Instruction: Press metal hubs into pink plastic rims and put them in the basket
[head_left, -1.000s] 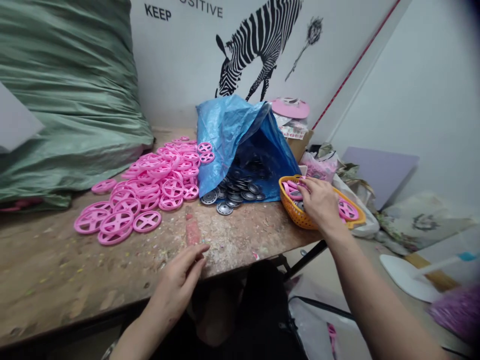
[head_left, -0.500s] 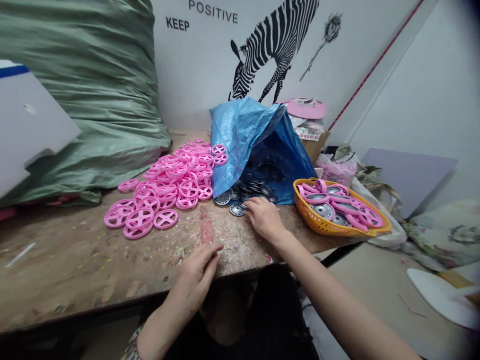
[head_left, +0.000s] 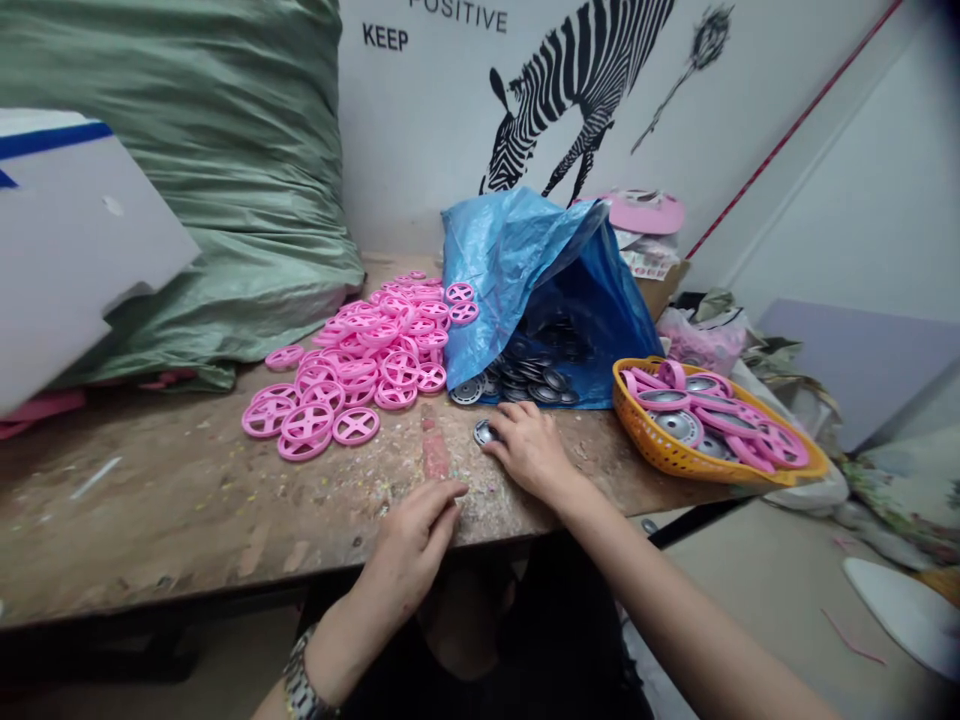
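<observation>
My right hand [head_left: 531, 450] has its fingers and thumb on the right edge of a small silver-grey wheel cover [head_left: 484, 432], which lies on the worn wooden table. Close behind it, dark grey wheel covers [head_left: 525, 375] spill from the mouth of a blue plastic bag [head_left: 487, 250]. My left hand [head_left: 412, 530] is over the table's front edge, fingers loosely bent and thumb a little apart, with nothing seen in it. Beyond that hand, to the left, pink spoked plastic wheels [head_left: 356, 425] lie in a heap.
A yellow basket [head_left: 649, 445] at the table's right end holds pink wheels fitted with grey covers. A big green sack [head_left: 262, 200] stands at the back left, with a white board [head_left: 82, 240] before it. Behind the blue bag is a cardboard box [head_left: 664, 285].
My right hand has drawn one grey wheel cover from the front of the pile a little toward me. My left hand stays near the table edge. The view has shifted left.
</observation>
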